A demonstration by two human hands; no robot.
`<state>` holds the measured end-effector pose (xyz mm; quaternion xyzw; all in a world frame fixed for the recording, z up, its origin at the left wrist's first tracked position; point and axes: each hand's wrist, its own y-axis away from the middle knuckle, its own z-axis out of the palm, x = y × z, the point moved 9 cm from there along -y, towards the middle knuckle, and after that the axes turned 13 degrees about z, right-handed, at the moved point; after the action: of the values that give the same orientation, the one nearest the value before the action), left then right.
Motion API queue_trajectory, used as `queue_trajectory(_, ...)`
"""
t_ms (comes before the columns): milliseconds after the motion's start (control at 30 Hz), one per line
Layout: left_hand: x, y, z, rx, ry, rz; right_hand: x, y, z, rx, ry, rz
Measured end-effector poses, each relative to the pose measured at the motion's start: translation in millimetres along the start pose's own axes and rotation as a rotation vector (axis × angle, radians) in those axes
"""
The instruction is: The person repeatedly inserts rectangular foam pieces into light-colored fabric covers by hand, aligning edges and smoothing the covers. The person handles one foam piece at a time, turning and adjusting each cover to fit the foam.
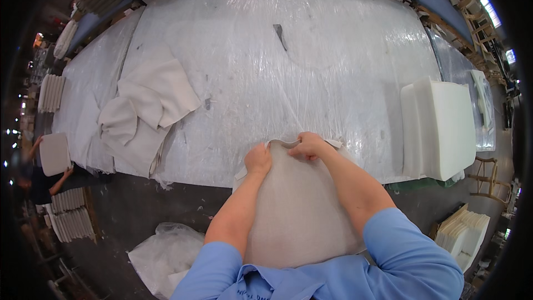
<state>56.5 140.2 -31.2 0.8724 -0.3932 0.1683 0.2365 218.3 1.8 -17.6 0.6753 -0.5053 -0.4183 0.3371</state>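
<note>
A beige fabric cover (300,211) stretches from the table's near edge back toward my body. At its far edge, the opening is gathered and raised between my two hands. My left hand (259,159) is closed on the left corner of that edge, fingers curled under and partly hidden. Just to the right, my right hand (310,146) grips the same edge, with thumb and index finger near the inside of the fold. Whether anything fills the cover cannot be seen.
Loose beige fabric pieces (150,100) lie crumpled on the plastic-covered table (333,89) at left. White foam pads (444,128) are stacked at right. A dark scrap (279,36) lies far off. Plastic bag (169,255) sits below; another person holds a cushion (55,154) at far left.
</note>
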Motion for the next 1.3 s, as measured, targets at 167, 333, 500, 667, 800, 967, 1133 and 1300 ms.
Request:
queue_trajectory(167,-1.9,5.8,-4.0,-0.040,0.102,0.114,-22.6,-5.7,33.4,-0.093,0.023,0.132)
queue_trajectory(333,-7.2,2.3,6.3,-0.116,0.006,0.080,-22.8,11.9,37.4,0.609,-0.110,-0.073)
queue_trajectory(500,-10.7,-5.0,16.7,-0.063,-0.054,0.031,-24.0,-1.1,35.8,0.593,-0.243,-0.086)
queue_trajectory(667,-16.4,-9.4,18.5,-0.011,-0.053,0.048,-26.4,-14.0,37.4,0.528,-0.298,-0.117)
queue_trajectory(800,-11.7,-9.7,9.9,0.001,-0.076,0.095,-33.2,-13.9,32.9,0.544,-0.320,-0.155)
queue_trajectory(967,-11.4,-1.0,-14.1,-0.116,0.203,0.129,-28.8,-10.1,28.2,0.562,-0.243,-0.232)
queue_trajectory(1133,-43.9,33.5,-37.0,-0.196,0.027,0.181,-49.1,11.6,48.4,0.073,0.180,-0.149)
queue_trajectory(1300,-43.3,32.5,-35.0,0.011,-0.023,0.189,-66.9,-7.5,81.8,0.256,0.004,-0.095)
